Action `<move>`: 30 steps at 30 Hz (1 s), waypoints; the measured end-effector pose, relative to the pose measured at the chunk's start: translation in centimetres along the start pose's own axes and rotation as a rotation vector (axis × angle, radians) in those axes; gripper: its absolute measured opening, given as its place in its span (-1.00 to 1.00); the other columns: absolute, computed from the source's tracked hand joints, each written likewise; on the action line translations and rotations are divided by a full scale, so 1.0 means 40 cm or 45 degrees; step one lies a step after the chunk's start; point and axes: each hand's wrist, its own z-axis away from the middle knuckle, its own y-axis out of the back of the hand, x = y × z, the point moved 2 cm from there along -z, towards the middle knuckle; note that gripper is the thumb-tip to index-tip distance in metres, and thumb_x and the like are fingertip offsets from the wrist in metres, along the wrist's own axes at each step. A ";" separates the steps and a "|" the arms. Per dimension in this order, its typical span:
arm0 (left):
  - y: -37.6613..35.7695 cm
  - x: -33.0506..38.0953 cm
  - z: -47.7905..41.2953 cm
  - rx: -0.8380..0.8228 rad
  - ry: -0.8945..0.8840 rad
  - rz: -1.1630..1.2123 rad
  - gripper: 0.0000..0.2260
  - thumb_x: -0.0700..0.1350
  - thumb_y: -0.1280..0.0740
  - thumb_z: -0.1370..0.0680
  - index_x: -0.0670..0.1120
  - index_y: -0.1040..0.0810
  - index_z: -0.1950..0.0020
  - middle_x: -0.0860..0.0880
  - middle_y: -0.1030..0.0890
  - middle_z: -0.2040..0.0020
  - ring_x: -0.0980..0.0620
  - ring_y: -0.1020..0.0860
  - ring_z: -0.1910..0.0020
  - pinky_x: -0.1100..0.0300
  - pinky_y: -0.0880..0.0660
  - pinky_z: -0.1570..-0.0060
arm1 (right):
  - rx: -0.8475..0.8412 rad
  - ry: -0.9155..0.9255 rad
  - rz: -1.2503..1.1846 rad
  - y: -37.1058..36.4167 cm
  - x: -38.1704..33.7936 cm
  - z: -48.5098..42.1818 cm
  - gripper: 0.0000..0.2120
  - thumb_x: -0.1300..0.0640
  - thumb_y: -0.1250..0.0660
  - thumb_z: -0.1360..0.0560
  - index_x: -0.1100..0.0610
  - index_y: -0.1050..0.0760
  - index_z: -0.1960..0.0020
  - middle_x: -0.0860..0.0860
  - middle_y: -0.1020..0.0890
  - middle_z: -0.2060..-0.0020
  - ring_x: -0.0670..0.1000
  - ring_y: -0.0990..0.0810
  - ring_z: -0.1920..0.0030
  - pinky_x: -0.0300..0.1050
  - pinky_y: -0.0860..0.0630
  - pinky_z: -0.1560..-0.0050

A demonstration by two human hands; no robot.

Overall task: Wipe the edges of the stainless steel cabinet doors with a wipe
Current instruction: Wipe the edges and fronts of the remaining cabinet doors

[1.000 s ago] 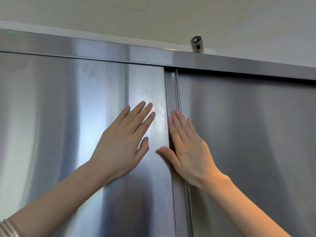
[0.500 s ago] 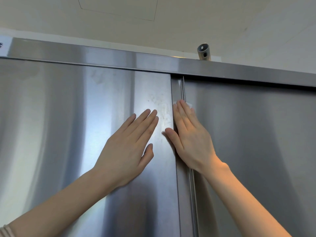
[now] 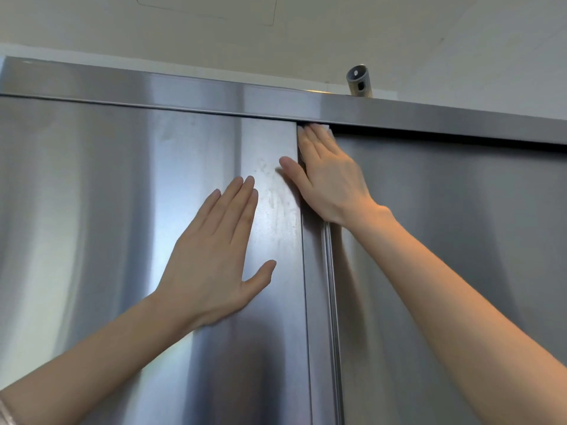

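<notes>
Two stainless steel sliding doors fill the view: the left door (image 3: pixel 92 225) in front, the right door (image 3: pixel 460 240) set behind it. My right hand (image 3: pixel 328 179) presses flat on the vertical edge where the doors overlap, fingertips just under the top rail (image 3: pixel 184 90). A white wipe (image 3: pixel 327 128) peeks out beneath those fingertips; most of it is hidden under the hand. My left hand (image 3: pixel 214 259) lies flat and spread on the left door, holding nothing. Smudges (image 3: pixel 276 194) mark the left door beside the edge.
A short grey metal tube (image 3: pixel 359 79) stands on top of the cabinet above the door edge. The white ceiling (image 3: pixel 276 35) is close above. A dark gap (image 3: pixel 445 138) runs between the right door and the top rail.
My right hand slid up the door edge with the wipe, from mid-height to the top rail. The left hand stayed flat on the left door. The view tilted slightly upward.
</notes>
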 end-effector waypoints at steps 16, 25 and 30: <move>0.005 0.004 -0.001 0.009 -0.020 0.096 -0.28 0.17 -0.14 -0.52 -0.28 -0.19 -0.53 -0.23 -0.17 -0.55 -0.17 -0.10 -0.55 0.06 0.05 -0.53 | 0.047 -0.081 -0.186 -0.076 -0.102 0.378 -0.42 -0.06 0.07 -0.63 0.34 -0.16 -0.47 0.18 -0.22 -0.48 0.09 -0.10 -0.51 0.00 -0.12 -0.49; -0.006 0.128 0.258 -0.205 -0.336 0.111 -0.36 0.07 -0.18 -0.56 -0.24 -0.18 -0.55 -0.16 -0.16 -0.57 -0.09 -0.09 -0.57 -0.06 -0.02 -0.53 | 0.015 -0.009 -0.072 -0.099 -0.155 0.671 -0.48 0.01 -0.08 -0.61 0.37 -0.27 -0.41 0.19 -0.30 -0.42 0.14 -0.26 -0.44 0.06 -0.26 -0.42; -0.002 0.183 0.359 -0.185 -0.264 0.132 -0.40 0.01 -0.24 -0.54 -0.23 -0.25 -0.52 -0.11 -0.23 -0.55 -0.08 -0.17 -0.55 -0.06 -0.08 -0.52 | -0.020 -0.104 -0.240 -0.136 -0.199 0.829 -0.51 0.07 -0.06 -0.63 0.38 -0.23 -0.43 0.18 -0.23 -0.46 0.13 -0.18 -0.49 0.09 -0.33 -0.39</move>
